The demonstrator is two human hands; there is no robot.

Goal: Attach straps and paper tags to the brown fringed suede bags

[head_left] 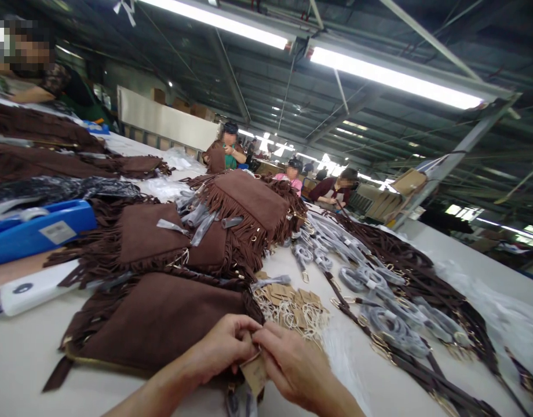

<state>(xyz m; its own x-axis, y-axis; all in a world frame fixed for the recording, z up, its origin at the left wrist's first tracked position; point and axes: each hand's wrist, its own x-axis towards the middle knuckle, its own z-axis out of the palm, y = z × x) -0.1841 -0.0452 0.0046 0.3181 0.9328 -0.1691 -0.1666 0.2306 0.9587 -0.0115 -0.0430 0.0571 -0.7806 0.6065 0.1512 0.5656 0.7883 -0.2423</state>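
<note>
A brown fringed bag (162, 324) lies flat on the table in front of me, its gold zip edge towards me. At its right end, my left hand (225, 344) and my right hand (288, 359) meet with fingertips pinched together. Between them hangs a small kraft-paper hang tag (254, 370); both hands grip near its top, and the exact hold is hidden by the fingers. Below the tag, some plastic-wrapped hardware (240, 402) shows at the bag's edge. Just beyond my hands lies a heap of kraft tags with white strings (295, 304).
More brown fringed bags (244, 197) are piled behind. Plastic-wrapped straps (379, 313) with gold clips cover the right side. A blue tape dispenser (44, 226) and a white-handled tool (40, 286) lie at left. Several people work farther off, one person (225, 147) holding a brown piece.
</note>
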